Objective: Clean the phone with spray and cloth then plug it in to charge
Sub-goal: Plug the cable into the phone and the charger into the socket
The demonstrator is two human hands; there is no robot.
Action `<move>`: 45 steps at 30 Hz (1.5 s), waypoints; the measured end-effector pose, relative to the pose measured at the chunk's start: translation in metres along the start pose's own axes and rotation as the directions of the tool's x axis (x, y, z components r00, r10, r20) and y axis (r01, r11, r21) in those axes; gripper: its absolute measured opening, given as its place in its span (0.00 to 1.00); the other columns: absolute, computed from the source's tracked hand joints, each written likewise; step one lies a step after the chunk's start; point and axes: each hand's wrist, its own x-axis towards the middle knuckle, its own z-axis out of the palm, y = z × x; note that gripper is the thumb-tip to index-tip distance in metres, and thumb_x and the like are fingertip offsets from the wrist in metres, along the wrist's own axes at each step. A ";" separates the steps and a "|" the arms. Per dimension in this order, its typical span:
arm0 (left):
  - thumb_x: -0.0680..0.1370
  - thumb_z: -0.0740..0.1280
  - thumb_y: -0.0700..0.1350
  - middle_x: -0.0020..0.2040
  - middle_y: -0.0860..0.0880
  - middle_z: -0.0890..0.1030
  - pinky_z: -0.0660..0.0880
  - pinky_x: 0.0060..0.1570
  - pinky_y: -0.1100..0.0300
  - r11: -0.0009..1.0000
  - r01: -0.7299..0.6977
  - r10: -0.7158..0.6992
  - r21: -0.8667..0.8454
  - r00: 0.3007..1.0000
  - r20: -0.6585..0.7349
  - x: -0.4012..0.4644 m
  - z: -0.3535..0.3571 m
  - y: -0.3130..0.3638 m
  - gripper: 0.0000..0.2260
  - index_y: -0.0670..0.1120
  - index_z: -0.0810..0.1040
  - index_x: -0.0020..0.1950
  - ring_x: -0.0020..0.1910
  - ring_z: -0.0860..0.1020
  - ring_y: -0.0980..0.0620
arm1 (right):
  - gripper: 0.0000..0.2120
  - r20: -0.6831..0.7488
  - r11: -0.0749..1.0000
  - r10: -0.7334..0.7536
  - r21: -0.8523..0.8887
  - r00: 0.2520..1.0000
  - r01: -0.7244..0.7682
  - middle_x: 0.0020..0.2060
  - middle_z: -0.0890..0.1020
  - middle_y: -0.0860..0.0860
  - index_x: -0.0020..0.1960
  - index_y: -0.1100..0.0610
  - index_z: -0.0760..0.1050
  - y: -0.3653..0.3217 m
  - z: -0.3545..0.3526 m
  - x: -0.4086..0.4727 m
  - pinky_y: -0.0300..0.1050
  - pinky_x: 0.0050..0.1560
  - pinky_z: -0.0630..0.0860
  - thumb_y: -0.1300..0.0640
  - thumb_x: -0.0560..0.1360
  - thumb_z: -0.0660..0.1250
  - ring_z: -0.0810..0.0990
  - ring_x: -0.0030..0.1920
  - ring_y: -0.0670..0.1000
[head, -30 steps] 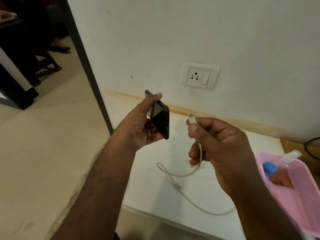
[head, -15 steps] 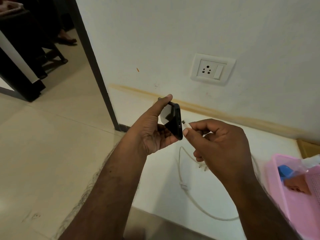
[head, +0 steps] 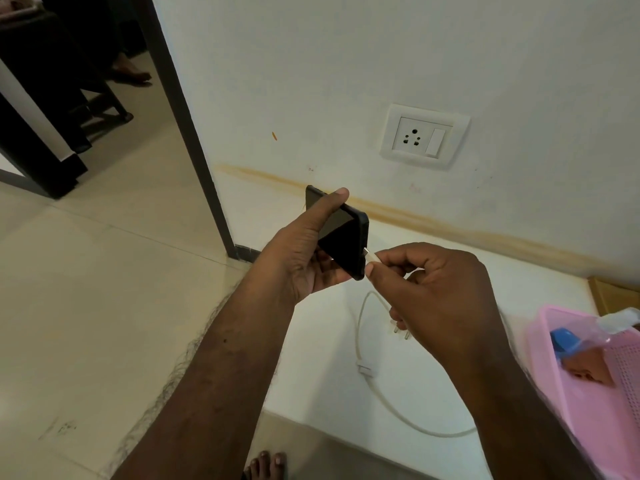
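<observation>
My left hand (head: 304, 258) grips a black phone (head: 343, 233) above the white ledge, thumb along its upper edge, its bottom end turned to the right. My right hand (head: 436, 292) pinches the white connector (head: 372, 257) of a charging cable (head: 377, 386), whose metal tip touches the phone's bottom edge. The cable loops down over the ledge. Two plug prongs (head: 401, 330) stick out under my right hand. A white wall socket (head: 424, 140) with a switch sits on the wall above. A spray bottle with a blue part (head: 568, 337) and a brownish cloth (head: 588, 370) lie in the pink basket.
The pink basket (head: 561, 403) stands at the right on the white ledge (head: 408, 410). A dark door frame (head: 187, 126) borders the wall on the left, with tiled floor (head: 86, 289) and dark furniture (head: 38, 109) beyond. My bare toes (head: 266, 465) show at the bottom.
My right hand has brought the cable connector from apart up to the phone's bottom edge. My left hand has turned the phone's bottom end toward it.
</observation>
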 end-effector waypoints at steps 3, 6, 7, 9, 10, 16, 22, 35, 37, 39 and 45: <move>0.62 0.82 0.57 0.31 0.43 0.85 0.82 0.33 0.48 0.999 -0.032 0.033 0.024 0.999 -0.037 0.002 0.001 -0.002 0.26 0.43 0.80 0.51 0.33 0.86 0.43 | 0.07 0.007 1.000 -0.002 -0.022 1.000 0.002 0.31 0.81 0.36 0.36 0.41 0.81 0.003 0.000 0.001 0.50 0.40 0.82 0.50 0.72 0.74 0.81 0.32 0.45; 0.60 0.83 0.57 0.34 0.44 0.87 0.83 0.35 0.47 0.998 -0.060 0.062 0.036 0.996 -0.070 0.004 0.002 -0.005 0.26 0.43 0.81 0.49 0.34 0.87 0.44 | 0.07 0.013 0.999 -0.006 -0.043 1.000 0.007 0.32 0.81 0.34 0.37 0.41 0.81 0.005 0.000 0.000 0.49 0.41 0.82 0.50 0.73 0.74 0.81 0.33 0.45; 0.60 0.83 0.57 0.35 0.43 0.87 0.83 0.35 0.47 0.997 -0.067 0.071 0.042 0.994 -0.083 0.005 0.002 -0.006 0.26 0.43 0.81 0.49 0.35 0.87 0.43 | 0.07 0.014 0.998 -0.011 -0.056 1.000 0.012 0.33 0.81 0.34 0.37 0.41 0.81 0.006 0.001 0.000 0.48 0.41 0.81 0.50 0.73 0.74 0.81 0.33 0.44; 0.59 0.83 0.58 0.41 0.41 0.87 0.83 0.35 0.45 0.995 -0.075 0.082 0.059 0.990 -0.111 0.004 0.004 -0.007 0.27 0.43 0.82 0.48 0.37 0.87 0.42 | 0.10 0.011 0.996 -0.022 -0.081 1.000 0.022 0.33 0.81 0.33 0.36 0.39 0.79 0.007 0.002 -0.001 0.47 0.40 0.81 0.51 0.73 0.74 0.81 0.32 0.44; 0.59 0.83 0.58 0.43 0.40 0.87 0.83 0.36 0.45 0.995 -0.076 0.084 0.068 0.989 -0.119 0.004 0.004 -0.008 0.27 0.44 0.82 0.49 0.38 0.87 0.42 | 0.09 0.011 0.996 -0.023 -0.087 1.000 0.024 0.32 0.81 0.34 0.36 0.40 0.80 0.008 0.002 -0.001 0.47 0.39 0.81 0.51 0.73 0.73 0.81 0.32 0.44; 0.62 0.83 0.55 0.48 0.39 0.85 0.83 0.33 0.49 0.991 -0.088 0.099 0.100 0.989 -0.114 -0.002 0.008 -0.008 0.26 0.42 0.80 0.51 0.37 0.87 0.43 | 0.05 0.026 0.990 -0.017 -0.142 0.999 0.021 0.29 0.81 0.40 0.39 0.46 0.83 0.014 0.002 0.000 0.45 0.39 0.80 0.52 0.74 0.73 0.80 0.31 0.44; 0.64 0.82 0.54 0.48 0.40 0.84 0.82 0.30 0.52 0.991 -0.073 0.086 0.113 0.990 -0.114 -0.004 0.012 -0.012 0.24 0.42 0.79 0.52 0.36 0.87 0.44 | 0.08 0.012 0.997 0.021 -0.073 1.000 -0.020 0.33 0.82 0.39 0.36 0.47 0.80 0.020 0.005 -0.001 0.53 0.39 0.82 0.54 0.74 0.73 0.82 0.31 0.48; 0.63 0.82 0.54 0.34 0.46 0.87 0.82 0.29 0.51 0.995 -0.072 0.081 0.071 0.987 -0.137 0.005 0.011 -0.023 0.23 0.43 0.80 0.49 0.33 0.86 0.46 | 0.05 -0.004 0.983 -0.010 -0.183 1.000 0.009 0.35 0.85 0.47 0.46 0.51 0.85 0.029 0.010 -0.001 0.48 0.44 0.81 0.51 0.75 0.71 0.84 0.37 0.50; 0.62 0.82 0.55 0.44 0.41 0.86 0.82 0.31 0.51 0.997 -0.068 0.074 0.040 0.985 -0.158 0.006 0.009 -0.022 0.25 0.42 0.81 0.51 0.38 0.87 0.43 | 0.13 -0.030 0.974 -0.041 -0.225 0.999 0.033 0.44 0.86 0.44 0.56 0.48 0.83 0.029 0.007 0.000 0.43 0.47 0.79 0.44 0.75 0.70 0.83 0.44 0.46; 0.63 0.82 0.55 0.50 0.40 0.85 0.82 0.32 0.51 0.997 -0.072 0.068 -0.015 0.979 -0.194 0.006 0.008 -0.020 0.26 0.42 0.80 0.54 0.44 0.86 0.40 | 0.23 -0.157 0.985 -0.035 -0.175 0.987 0.007 0.52 0.81 0.39 0.63 0.45 0.77 0.032 -0.001 -0.002 0.38 0.47 0.76 0.35 0.73 0.68 0.80 0.49 0.40; 0.65 0.82 0.51 0.50 0.43 0.85 0.83 0.30 0.50 0.974 -0.168 0.109 -0.153 0.936 -0.334 0.006 -0.003 -0.012 0.25 0.42 0.80 0.56 0.46 0.86 0.44 | 0.11 -0.225 0.968 0.144 -0.170 0.964 -0.185 0.40 0.82 0.39 0.48 0.44 0.75 0.077 -0.001 -0.060 0.37 0.37 0.74 0.38 0.73 0.67 0.79 0.40 0.36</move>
